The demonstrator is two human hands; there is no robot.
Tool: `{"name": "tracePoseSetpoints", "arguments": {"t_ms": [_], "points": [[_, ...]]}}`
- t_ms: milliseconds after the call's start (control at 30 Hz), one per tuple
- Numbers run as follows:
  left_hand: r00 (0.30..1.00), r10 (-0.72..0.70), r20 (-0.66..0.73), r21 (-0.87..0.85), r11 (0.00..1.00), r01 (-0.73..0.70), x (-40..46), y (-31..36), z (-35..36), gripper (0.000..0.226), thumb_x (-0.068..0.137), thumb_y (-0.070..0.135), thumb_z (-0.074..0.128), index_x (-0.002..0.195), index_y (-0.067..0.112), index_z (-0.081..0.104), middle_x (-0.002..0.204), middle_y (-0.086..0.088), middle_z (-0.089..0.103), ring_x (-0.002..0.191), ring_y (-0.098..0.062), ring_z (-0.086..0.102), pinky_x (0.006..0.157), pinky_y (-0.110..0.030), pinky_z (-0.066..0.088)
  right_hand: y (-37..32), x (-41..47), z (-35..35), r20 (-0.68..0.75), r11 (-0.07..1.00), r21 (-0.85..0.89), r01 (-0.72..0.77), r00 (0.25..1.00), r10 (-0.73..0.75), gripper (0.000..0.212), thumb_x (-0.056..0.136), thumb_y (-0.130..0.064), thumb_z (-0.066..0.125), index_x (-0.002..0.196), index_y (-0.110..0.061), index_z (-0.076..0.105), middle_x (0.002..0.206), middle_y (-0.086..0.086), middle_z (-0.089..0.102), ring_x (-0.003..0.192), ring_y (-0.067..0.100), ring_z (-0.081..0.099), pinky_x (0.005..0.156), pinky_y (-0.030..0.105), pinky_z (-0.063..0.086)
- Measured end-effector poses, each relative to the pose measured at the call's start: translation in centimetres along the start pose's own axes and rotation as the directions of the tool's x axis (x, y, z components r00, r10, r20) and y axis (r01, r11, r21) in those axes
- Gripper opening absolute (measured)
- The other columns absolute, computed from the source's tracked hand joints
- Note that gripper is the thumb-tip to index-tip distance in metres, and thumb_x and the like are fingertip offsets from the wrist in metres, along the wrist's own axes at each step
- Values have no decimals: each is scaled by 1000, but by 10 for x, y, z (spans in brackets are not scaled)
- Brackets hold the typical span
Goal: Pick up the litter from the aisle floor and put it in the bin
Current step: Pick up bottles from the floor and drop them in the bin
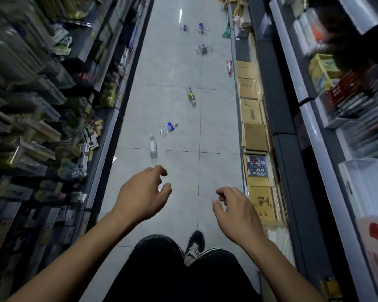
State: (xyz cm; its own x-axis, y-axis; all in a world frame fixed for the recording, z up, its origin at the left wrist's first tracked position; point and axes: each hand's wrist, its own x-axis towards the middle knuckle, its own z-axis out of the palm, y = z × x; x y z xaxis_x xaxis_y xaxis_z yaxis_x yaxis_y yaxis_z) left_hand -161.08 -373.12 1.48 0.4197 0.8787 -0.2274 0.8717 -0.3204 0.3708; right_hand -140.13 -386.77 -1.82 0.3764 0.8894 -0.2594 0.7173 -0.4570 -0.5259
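Both hands are empty right now, fingers loosely curled, held out over the grey tiled aisle floor (183,62). The closest bit of litter is the clear plastic bottle with the white label (153,146), lying flat on the tiles straight ahead and a touch to the left. The left hand (143,194) is clearly nearer to it than the right hand (237,211). Its long axis runs pretty much along the aisle, cap end pointing away, so I'd guess a left-hand grab across the body is the easy one. Just past it sits a crushed clear bottle with a blue label (169,128), angled across the aisle. No bin visible anywhere.
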Motion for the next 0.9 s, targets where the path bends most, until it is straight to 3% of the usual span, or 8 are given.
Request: {"name": "tracePoseSetpoints", "arguments": {"t_ms": [267,433,900], "points": [[988,-150,-22,-44,988,149,72,-16,-18,36,89,50,47,122,36,54,105,16,63,96,-11,61,77,-33,49,-33,135,-28,53,990,-16,141,989,-140,37,97,-41,48,128,-24,58,112,-10,60,106,9,55,89,34,51],[980,-199,-30,-45,979,197,134,-45,-32,36,89,51,46,121,37,54,105,16,63,98,-12,60,68,-31,41,-69,221,-30,60,983,-32,183,982,-181,36,97,-42,48,127,-25,58,111,-10,60,107,11,56,89,37,51],[995,-94,42,-47,994,96,355,-91,-103,37,90,45,48,124,32,55,110,12,65,102,-16,62,78,-33,49,-124,378,-36,43,999,-51,17,999,-15,32,95,-41,50,122,-26,59,100,-16,56,97,7,55,83,34,52]]}}
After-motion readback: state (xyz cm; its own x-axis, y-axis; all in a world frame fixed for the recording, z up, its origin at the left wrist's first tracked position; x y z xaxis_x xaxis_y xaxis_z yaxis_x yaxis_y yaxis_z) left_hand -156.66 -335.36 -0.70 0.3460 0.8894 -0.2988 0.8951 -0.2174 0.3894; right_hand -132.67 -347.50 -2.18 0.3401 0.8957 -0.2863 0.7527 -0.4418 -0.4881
